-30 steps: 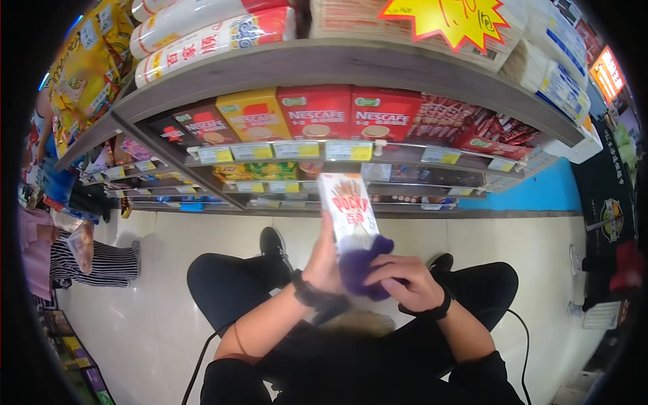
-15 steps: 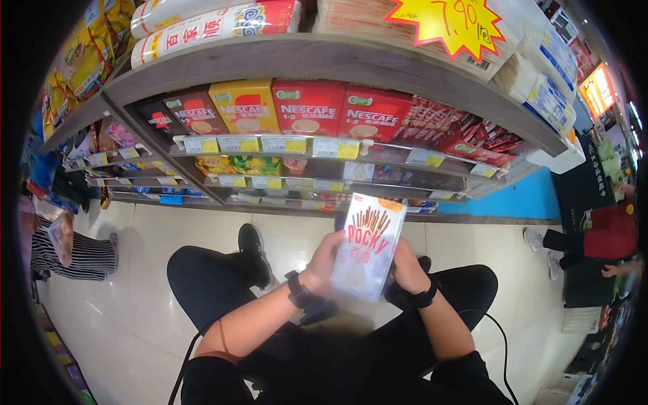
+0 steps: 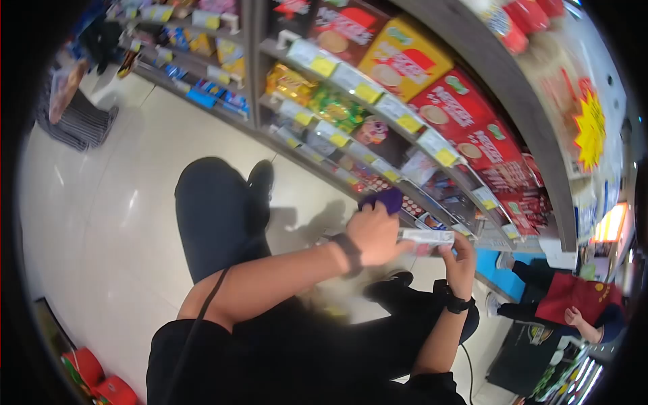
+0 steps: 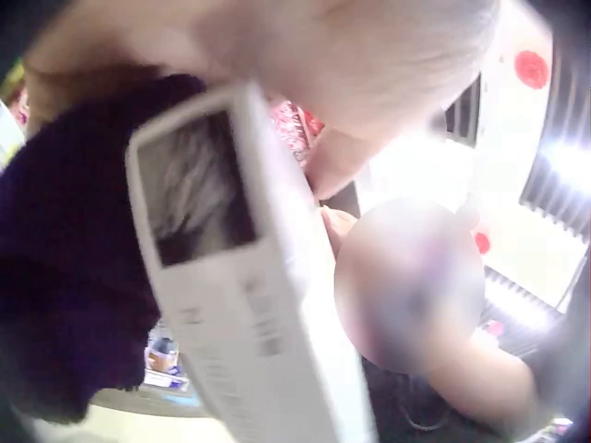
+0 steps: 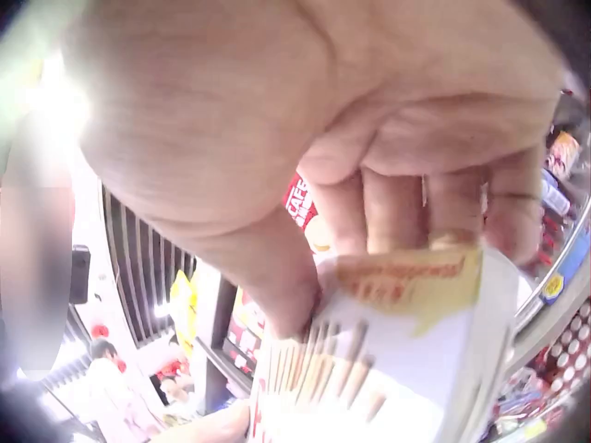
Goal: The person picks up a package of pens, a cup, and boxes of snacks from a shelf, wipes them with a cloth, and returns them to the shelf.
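Head view: we log left hand [image 3: 374, 236], back upward, gripping purple cloth [image 3: 388, 200]; right hand [image 3: 462, 268] pinching box [image 3: 428, 237], thumb opposite fingers.

pale tiled floor [image 3: 128, 223], grey shelving [image 3: 254, 74], ceiling lights [image 4: 517, 305]

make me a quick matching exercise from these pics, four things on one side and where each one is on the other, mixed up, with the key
Things:
1. dark purple soft cloth
2. white rectangular cardboard snack box
3. yellow rectangular cardboard coffee box
4. bright yellow starburst-shaped sign

Places:
A. near the right edge of the head view
B. pinched by the right hand
C. held in the left hand
D. between a brown box and a red box

Pairs: 1-C, 2-B, 3-D, 4-A
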Motion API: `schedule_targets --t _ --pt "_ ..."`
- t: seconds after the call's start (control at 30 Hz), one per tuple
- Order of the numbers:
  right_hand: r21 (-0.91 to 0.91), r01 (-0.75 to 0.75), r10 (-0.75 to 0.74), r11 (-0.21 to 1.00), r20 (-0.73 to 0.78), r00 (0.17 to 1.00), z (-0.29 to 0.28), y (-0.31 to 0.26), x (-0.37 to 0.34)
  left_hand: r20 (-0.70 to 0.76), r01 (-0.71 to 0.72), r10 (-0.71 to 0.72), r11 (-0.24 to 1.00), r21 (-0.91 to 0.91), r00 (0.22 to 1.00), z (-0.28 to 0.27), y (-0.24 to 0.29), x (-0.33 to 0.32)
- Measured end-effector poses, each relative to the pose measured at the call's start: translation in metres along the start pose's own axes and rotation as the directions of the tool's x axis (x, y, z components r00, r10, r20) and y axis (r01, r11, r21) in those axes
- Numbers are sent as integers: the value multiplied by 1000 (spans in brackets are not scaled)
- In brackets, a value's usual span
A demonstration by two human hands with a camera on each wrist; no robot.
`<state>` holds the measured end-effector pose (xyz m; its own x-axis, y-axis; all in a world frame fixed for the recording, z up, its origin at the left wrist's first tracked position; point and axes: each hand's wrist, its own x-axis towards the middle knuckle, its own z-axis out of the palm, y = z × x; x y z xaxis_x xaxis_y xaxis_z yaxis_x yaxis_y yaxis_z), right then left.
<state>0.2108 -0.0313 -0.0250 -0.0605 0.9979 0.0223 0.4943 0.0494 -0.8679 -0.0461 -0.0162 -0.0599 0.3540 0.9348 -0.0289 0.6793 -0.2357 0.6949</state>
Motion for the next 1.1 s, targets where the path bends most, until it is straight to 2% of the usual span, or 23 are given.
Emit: schedule_targets --t 0.03,0.07,0.1,0.13,0.17,0.23,0.33,0.43,0.53,0.63,0.67,0.77,0.87,0.97,1.07,1.1 --pt "-165 101 -113 981 -63 992 8 -3 4 -53 29 -24 995 99 998 -7 -4 4" --pt "-330 188 -236 925 -111 965 18 -9 8 -102 57 -29 955 291 994 1 -14 9" --pt "-487 258 -366 834 -140 920 28 -16 12 -74 143 -123 895 423 990 -4 -15 11" --pt "-515 255 -412 819 -217 885 44 -27 15 -41 206 -211 867 454 977 -9 -16 10" --pt "-611 328 -520 721 -163 838 53 -32 21 -8 261 -294 834 487 956 -11 -17 8" --pt "-763 438 -699 476 -26 715 70 -39 39 110 170 -238 888 428 965 -6 -22 2" --pt "-779 461 -689 425 51 723 98 -28 75 241 22 -110 940 341 964 -7 -19 -12" --pt "-753 461 -692 470 10 722 120 -1 114 319 -79 -7 963 257 948 -4 -12 -20" --pt "-801 339 -581 493 -14 814 135 14 144 327 -170 96 964 206 940 -7 -10 -28" --pt "-915 269 -661 301 3 750 141 32 182 320 -312 260 942 124 911 -14 -8 -28" --pt "-905 229 -587 358 -27 809 142 34 190 258 -326 299 943 68 919 -8 -7 -28" --pt "-960 163 -609 226 -9 793 142 57 215 237 -475 484 875 -96 843 10 -1 -25" --pt "-939 257 -636 227 57 769 145 59 216 158 -532 572 813 -234 805 19 5 -33" --pt "-928 218 -440 303 67 896 142 61 213 133 -540 607 771 -339 783 28 8 -39" --pt "-836 358 -351 416 215 911 138 61 220 138 -520 608 758 -393 782 35 9 -44" --pt "-829 340 -290 444 226 930 137 62 222 142 -514 608 755 -408 781 35 9 -45"
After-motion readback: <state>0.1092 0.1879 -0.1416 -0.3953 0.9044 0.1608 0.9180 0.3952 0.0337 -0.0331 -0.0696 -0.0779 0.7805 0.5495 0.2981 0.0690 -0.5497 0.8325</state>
